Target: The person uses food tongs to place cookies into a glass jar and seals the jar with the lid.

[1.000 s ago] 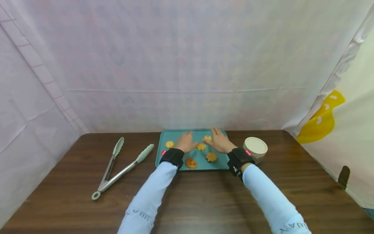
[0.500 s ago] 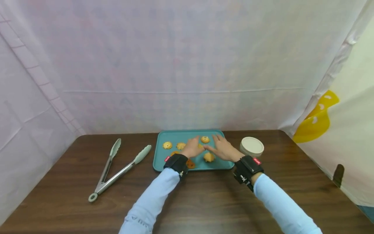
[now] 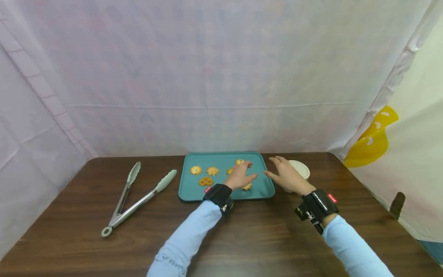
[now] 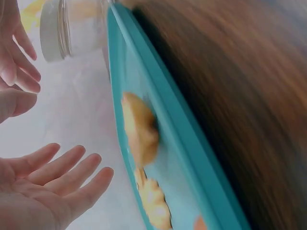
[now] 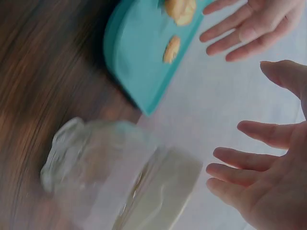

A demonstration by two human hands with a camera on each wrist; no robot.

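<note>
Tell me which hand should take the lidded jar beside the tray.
Right. The right hand hovers open just in front of the jar, while the left hand is over the teal tray, farther away.

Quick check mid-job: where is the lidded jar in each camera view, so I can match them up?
Head: jar right of the tray, partly behind the right hand.
Left wrist: jar top left, lying sideways in frame, beside the tray edge.
Right wrist: jar bottom centre, blurred, below the tray.
Shared landmark: the teal tray.
</note>
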